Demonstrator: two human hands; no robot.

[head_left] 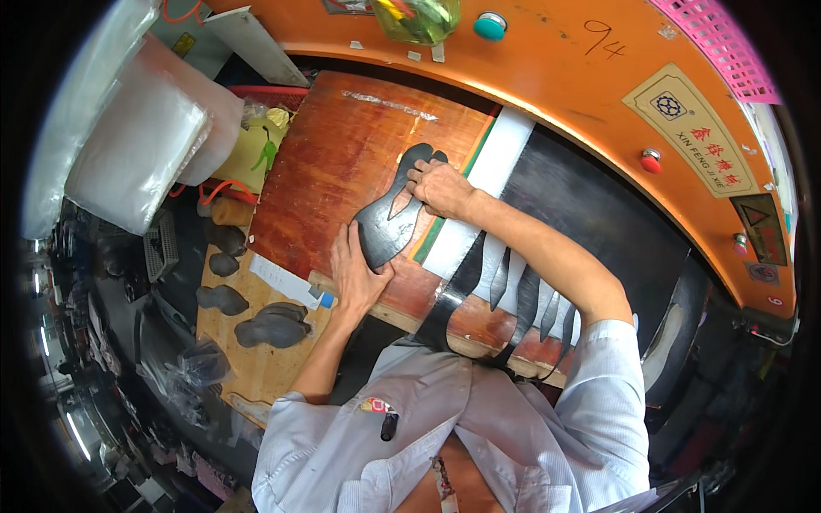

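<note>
Black sole-shaped pieces [387, 232], flat and glossy, lie over the reddish-brown board [316, 162] in front of me. They overlap, and I cannot tell how many there are. My left hand [357, 272] cups the wide near end, fingers along its left edge and thumb at the bottom. At the upper right edge, my right hand [440, 190] has its fingers curled onto the pieces near their far end. Its palm side is hidden.
An orange machine [547, 60] with coloured buttons spans the far side. Black sheet material [590, 205] with cut strips [526, 295] lies at right. Dark sole pieces [272, 326] rest on a wooden table [248, 376] at left. Plastic bags [141, 137] hang at upper left.
</note>
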